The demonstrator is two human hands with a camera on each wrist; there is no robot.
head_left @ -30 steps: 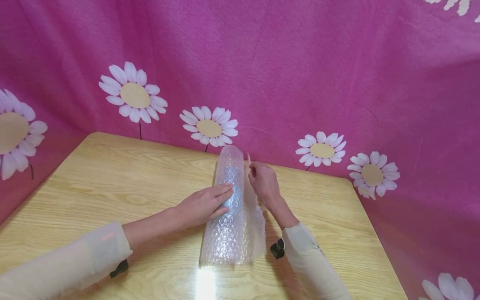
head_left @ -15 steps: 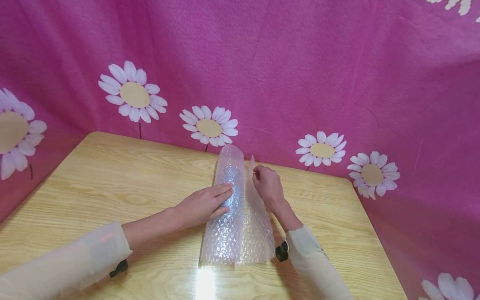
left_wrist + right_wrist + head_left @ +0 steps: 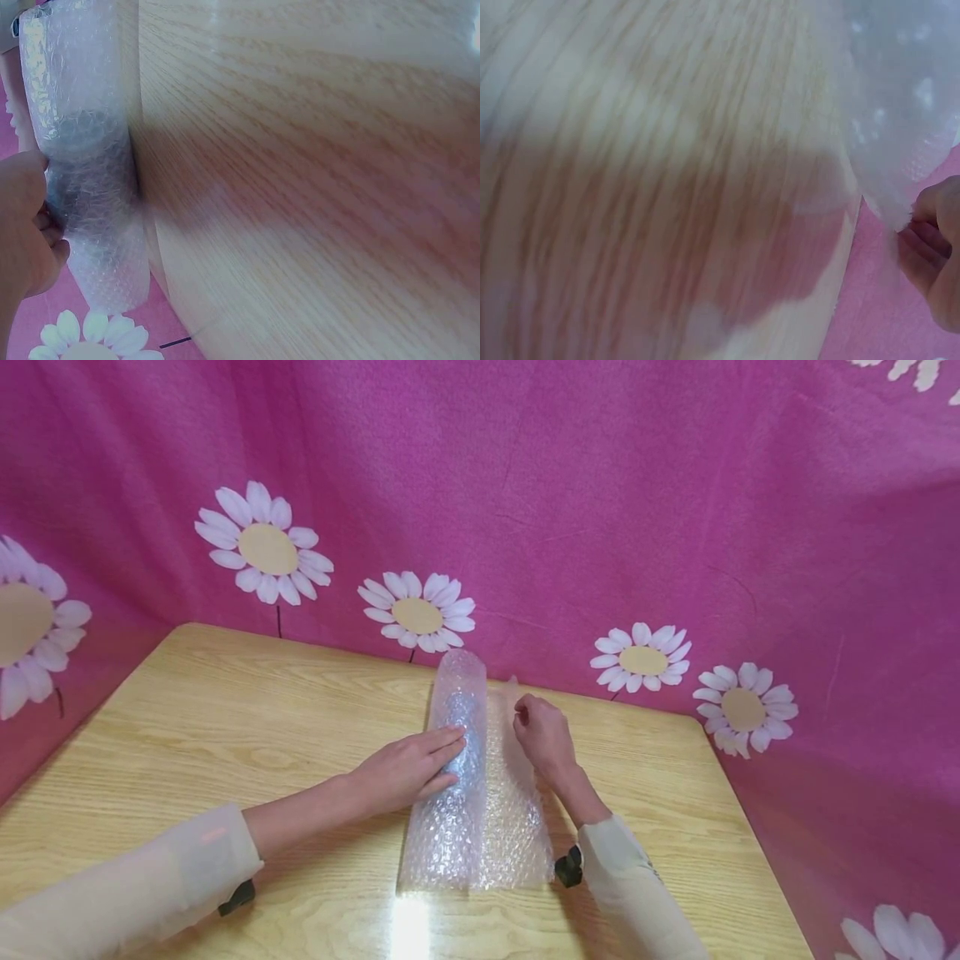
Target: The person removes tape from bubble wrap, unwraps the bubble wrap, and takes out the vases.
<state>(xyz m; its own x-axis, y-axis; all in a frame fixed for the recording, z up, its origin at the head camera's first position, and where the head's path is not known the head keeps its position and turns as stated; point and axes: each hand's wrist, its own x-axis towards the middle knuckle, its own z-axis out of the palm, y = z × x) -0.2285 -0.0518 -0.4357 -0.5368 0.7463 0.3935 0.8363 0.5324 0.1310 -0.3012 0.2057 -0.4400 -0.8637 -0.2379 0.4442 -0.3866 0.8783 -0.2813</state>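
A roll of bubble wrap (image 3: 446, 847) lies lengthwise on the wooden table, with a bluish bottle-shaped thing (image 3: 463, 710) showing blurred through its layers. My left hand (image 3: 408, 768) rests across the middle of the roll, its fingers extended over the top. In the left wrist view the wrapped thing (image 3: 86, 176) looks dark, with a pale rounded end. From the roll's right side a loose flap (image 3: 513, 839) spreads over the table. My right hand (image 3: 546, 737) pinches that flap near its far corner; the right wrist view shows the pinched edge (image 3: 892, 206) between thumb and finger.
The wooden table (image 3: 285, 718) ends at its far edge just beyond the roll. A pink cloth (image 3: 540, 527) printed with white daisies hangs behind and along both sides. Dark wrist cameras (image 3: 568, 866) sit under the sleeves.
My right hand has moved right and slightly nearer, drawing the flap out from the roll and lowering it flatter onto the table. The left hand and the roll have stayed put.
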